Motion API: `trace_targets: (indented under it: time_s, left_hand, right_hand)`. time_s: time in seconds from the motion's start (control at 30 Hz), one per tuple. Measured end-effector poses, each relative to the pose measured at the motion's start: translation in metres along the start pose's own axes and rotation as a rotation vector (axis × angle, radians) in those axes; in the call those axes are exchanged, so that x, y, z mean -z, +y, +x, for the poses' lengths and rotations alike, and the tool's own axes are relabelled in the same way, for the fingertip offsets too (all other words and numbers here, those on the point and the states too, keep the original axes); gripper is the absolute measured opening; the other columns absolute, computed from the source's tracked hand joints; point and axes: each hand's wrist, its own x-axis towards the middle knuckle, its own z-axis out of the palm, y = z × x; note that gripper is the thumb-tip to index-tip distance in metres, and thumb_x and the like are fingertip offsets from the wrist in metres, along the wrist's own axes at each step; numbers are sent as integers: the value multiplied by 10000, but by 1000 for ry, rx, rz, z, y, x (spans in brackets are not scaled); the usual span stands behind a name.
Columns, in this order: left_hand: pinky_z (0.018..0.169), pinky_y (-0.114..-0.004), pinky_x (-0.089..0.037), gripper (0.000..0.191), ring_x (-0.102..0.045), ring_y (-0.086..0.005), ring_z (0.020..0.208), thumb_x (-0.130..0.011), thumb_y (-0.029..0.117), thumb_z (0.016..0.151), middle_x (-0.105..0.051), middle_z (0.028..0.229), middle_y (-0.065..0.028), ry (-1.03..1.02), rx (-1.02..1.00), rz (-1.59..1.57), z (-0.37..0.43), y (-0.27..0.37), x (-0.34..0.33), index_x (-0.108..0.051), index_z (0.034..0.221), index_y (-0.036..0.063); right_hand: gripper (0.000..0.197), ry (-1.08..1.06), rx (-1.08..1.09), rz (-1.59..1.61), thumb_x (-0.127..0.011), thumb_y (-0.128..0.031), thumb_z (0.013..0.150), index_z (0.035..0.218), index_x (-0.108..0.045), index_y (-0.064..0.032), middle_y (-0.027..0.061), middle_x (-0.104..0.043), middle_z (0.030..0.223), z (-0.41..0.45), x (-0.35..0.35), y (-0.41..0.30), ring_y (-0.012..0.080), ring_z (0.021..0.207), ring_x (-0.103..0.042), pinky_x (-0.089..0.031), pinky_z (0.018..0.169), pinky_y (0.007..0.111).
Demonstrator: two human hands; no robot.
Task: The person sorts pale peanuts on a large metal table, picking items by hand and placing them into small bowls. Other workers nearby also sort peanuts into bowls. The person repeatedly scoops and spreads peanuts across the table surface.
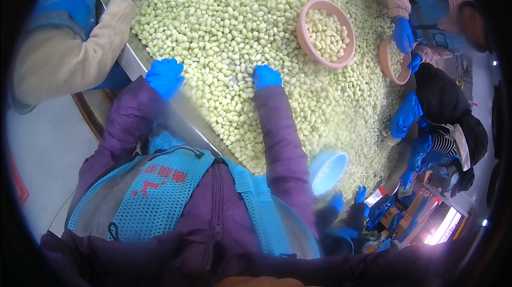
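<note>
A deep spread of small, pale green oval pieces [224, 23], like grapes or cocoons, covers a large metal-edged table before me. My left hand [165, 78], in a blue glove, is at the left side of the spread, close to the metal rim [180, 121]. Its fingers are bent over the nearest pieces. Farther right, my right hand [267, 76], gloved in blue too, rests on the pieces with its fingertips down among them. Whether either hand grips a piece is hidden. A small patch of table surface [234, 80] shows between my hands.
A pink bowl [302, 41] of paler pieces sits upon the spread. Nearer is a light blue bowl [328, 171]. Right, a co-worker's gloved hands [404, 35] are at another pink bowl [385, 61]. A co-worker's sleeved arm [104, 35] reaches in from the left. Cardboard boxes [400, 219] stand lower right.
</note>
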Motion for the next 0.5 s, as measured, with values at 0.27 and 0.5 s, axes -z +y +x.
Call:
trace_targets:
  time_s: [0.27,0.5]
  left_hand:
    - [786,-465,-491,426,-628,-358,928,-599,303,864,-644,1029,-189,-255,-11,-119,14,-25,-12,-574,1202,46]
    - [816,-445,-507,722,-627,-396,959,-626,416,811,-643,1047,-245,-594,-53,-254,30,-27,-21,-416,1395,46]
  right_hand:
    - [315,931,89,407,-719,-134,764,1067,-656,-71,129,-660,1012,4,159,56,289,866,-648,-519,749,378]
    - [489,507,495,500,-775,-165,741,1193,-610,-82,128,-564,1291,-29,91,0,310,1196,-523,-438,997,421]
